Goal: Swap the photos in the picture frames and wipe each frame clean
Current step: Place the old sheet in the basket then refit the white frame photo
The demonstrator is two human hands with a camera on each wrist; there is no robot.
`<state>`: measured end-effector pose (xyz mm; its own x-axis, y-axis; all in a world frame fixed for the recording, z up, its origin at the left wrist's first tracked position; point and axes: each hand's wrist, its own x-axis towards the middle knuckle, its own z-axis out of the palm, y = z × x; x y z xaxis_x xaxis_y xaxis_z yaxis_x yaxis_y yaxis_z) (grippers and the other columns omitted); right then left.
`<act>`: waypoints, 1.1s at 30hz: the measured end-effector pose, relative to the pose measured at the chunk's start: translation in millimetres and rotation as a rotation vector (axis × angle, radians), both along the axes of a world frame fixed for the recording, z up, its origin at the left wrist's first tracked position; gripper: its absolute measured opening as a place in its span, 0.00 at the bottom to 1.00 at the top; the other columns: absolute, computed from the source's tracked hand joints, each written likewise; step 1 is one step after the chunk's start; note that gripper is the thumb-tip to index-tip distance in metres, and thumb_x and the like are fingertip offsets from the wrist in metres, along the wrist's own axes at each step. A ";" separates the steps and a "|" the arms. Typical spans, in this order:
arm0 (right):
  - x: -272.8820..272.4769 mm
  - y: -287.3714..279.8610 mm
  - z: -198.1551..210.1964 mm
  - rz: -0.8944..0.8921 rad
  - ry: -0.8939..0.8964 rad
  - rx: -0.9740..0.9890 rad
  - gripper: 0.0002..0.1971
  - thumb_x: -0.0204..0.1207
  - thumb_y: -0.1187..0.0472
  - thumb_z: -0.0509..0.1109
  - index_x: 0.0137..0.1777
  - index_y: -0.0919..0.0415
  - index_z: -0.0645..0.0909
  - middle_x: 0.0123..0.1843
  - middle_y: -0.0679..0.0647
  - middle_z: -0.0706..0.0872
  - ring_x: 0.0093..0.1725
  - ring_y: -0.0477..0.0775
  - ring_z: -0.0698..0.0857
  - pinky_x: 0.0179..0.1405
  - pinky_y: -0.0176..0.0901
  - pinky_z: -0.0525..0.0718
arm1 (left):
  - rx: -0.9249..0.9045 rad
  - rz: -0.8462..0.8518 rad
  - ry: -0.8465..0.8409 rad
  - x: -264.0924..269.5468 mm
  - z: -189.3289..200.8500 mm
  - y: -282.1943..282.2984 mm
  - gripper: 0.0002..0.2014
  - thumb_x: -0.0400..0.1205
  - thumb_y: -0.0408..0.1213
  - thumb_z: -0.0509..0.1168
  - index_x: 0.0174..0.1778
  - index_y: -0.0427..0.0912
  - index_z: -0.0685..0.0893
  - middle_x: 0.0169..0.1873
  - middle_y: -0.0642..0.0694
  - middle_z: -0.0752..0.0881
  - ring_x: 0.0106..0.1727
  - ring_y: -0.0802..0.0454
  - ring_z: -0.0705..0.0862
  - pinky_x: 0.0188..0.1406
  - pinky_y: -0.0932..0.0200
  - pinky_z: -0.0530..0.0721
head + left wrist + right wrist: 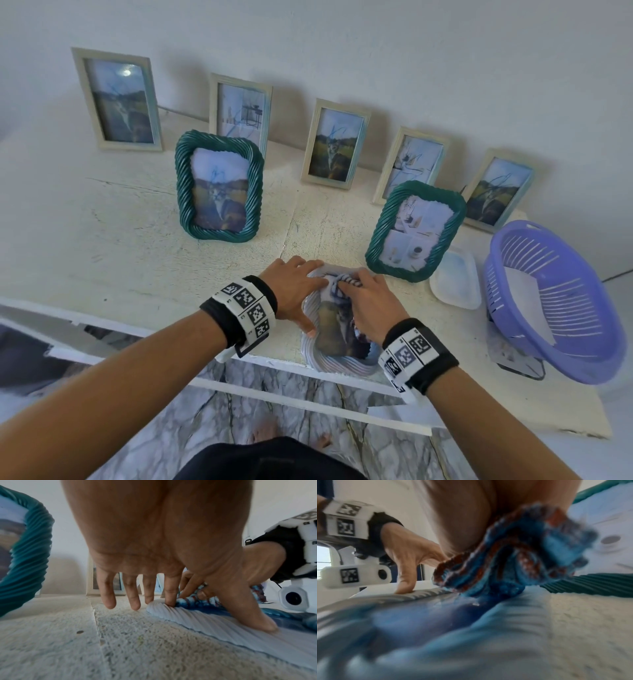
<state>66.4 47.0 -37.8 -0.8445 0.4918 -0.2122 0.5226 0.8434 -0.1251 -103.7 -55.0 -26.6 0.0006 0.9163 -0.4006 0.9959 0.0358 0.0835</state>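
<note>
A white ribbed picture frame (pixel 337 364) lies flat at the table's front edge, photo side up. My left hand (pixel 296 291) presses on its left rim with straight, spread fingers and thumb; the left wrist view shows the fingertips (pixel 169 601) on the ribbed frame (pixel 197 623). My right hand (pixel 371 303) grips a bunched blue and red striped cloth (pixel 342 286) and holds it down on the frame's upper part. In the right wrist view the cloth (pixel 513 563) touches the glass, which looks smeared blue. Two green twisted frames (pixel 219 186) (pixel 416 233) stand upright behind.
Several pale frames (pixel 337 144) lean on the wall along the back. A purple slotted basket (pixel 555 301) sits at the right table edge, with a white tray (pixel 455 279) beside it. The marble floor (pixel 274 404) shows below the front edge.
</note>
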 end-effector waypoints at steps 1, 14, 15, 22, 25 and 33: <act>-3.1 -0.6 -0.2 -0.009 0.015 0.003 0.23 0.76 0.66 0.64 0.72 0.52 0.73 0.67 0.57 0.68 0.63 0.66 0.71 0.63 0.50 0.76 | 0.003 -0.001 0.007 0.6 0.2 0.3 0.50 0.66 0.74 0.67 0.81 0.55 0.62 0.85 0.46 0.52 0.81 0.40 0.59 0.74 0.39 0.65; -2.4 -6.3 5.8 0.038 -0.005 -0.025 0.24 0.77 0.65 0.63 0.72 0.49 0.74 0.68 0.57 0.68 0.65 0.65 0.69 0.62 0.51 0.77 | 0.009 0.006 0.001 1.5 1.6 -0.6 0.49 0.67 0.73 0.67 0.82 0.57 0.61 0.85 0.46 0.53 0.81 0.40 0.58 0.75 0.40 0.62; 3.2 -11.6 6.1 0.053 -0.005 -0.064 0.24 0.77 0.64 0.63 0.73 0.48 0.75 0.69 0.57 0.68 0.65 0.66 0.68 0.64 0.53 0.78 | 0.007 0.005 -0.001 2.0 1.9 -0.6 0.49 0.67 0.73 0.68 0.82 0.57 0.61 0.85 0.46 0.53 0.81 0.40 0.58 0.76 0.40 0.61; 14.7 8.3 11.5 0.050 -0.049 -0.006 0.25 0.77 0.66 0.63 0.73 0.48 0.75 0.70 0.56 0.68 0.59 0.62 0.69 0.59 0.52 0.78 | -0.001 -0.012 0.010 1.4 2.3 0.7 0.49 0.66 0.73 0.68 0.81 0.56 0.61 0.84 0.45 0.53 0.80 0.39 0.59 0.75 0.40 0.62; 6.5 -1.8 7.3 0.024 -0.011 -0.023 0.24 0.75 0.66 0.63 0.70 0.50 0.77 0.68 0.57 0.69 0.61 0.65 0.71 0.61 0.51 0.75 | 0.002 -0.012 0.016 1.4 2.1 1.7 0.49 0.66 0.73 0.67 0.81 0.56 0.62 0.84 0.46 0.53 0.80 0.39 0.60 0.75 0.40 0.63; 15.0 2.6 10.6 0.049 -0.034 -0.018 0.24 0.78 0.66 0.61 0.73 0.47 0.76 0.71 0.54 0.71 0.61 0.63 0.69 0.60 0.52 0.76 | 0.008 -0.012 0.006 0.3 0.6 0.3 0.50 0.67 0.73 0.67 0.82 0.56 0.60 0.84 0.46 0.52 0.81 0.40 0.59 0.78 0.41 0.59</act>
